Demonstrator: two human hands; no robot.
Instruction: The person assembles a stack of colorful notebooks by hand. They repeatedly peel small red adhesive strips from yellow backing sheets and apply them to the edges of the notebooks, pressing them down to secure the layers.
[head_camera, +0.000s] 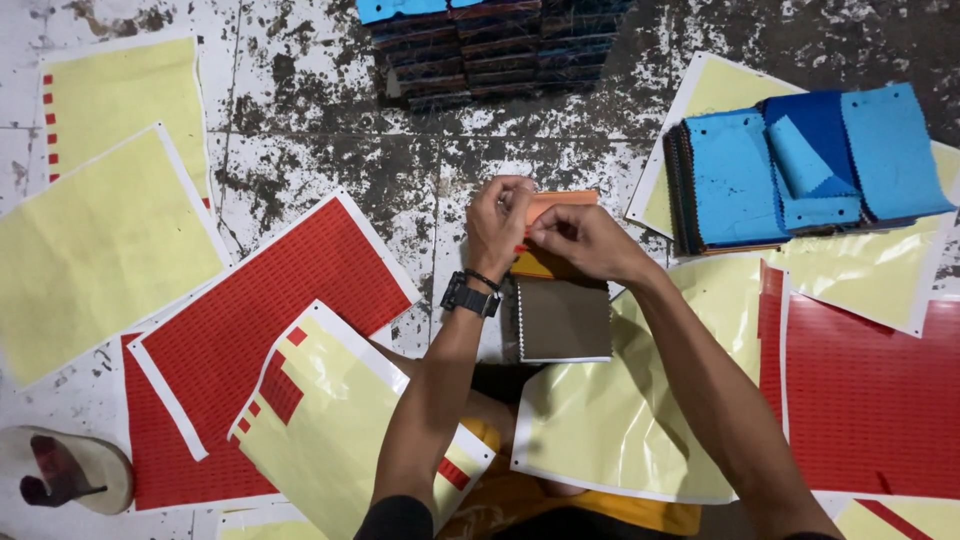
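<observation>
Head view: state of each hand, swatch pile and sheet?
Left hand: fingers pinched at the orange swatch, watch on wrist.
Right hand: fingers pinched at the same spot.
Orange swatch: top of a small pile, partly covered by both hands.
Brown swatch: flat, lying below the hands.
Blue swatches: fanned out, overlapping.
Dark stack: piled neatly.
Red sheet: flat, full of stickers.
Yellow sheet: flat, stickers gone.
</observation>
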